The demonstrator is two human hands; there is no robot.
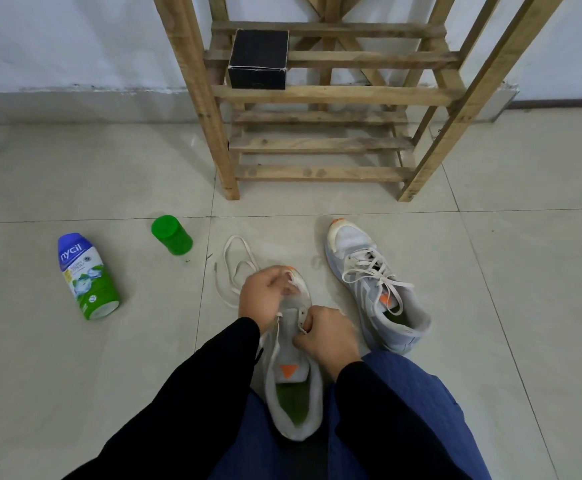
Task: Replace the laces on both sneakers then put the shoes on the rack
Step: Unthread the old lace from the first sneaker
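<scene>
A grey sneaker (291, 386) with an orange tongue patch and green insole lies between my knees, toe pointing away. My left hand (261, 296) is curled over its forefoot and pinches a cream lace (234, 268), whose loose loops trail onto the floor to the left. My right hand (325, 337) grips the right eyelet flap near the tongue. The second sneaker (374, 289) stands to the right, laced and tied with a bow. The wooden rack (324, 95) stands ahead against the wall.
A black box (258, 60) sits on the rack's left side. On the tiled floor to the left lie a green capped jar (171, 235) and a blue-and-green powder bottle (87, 275). My legs fill the bottom of the view.
</scene>
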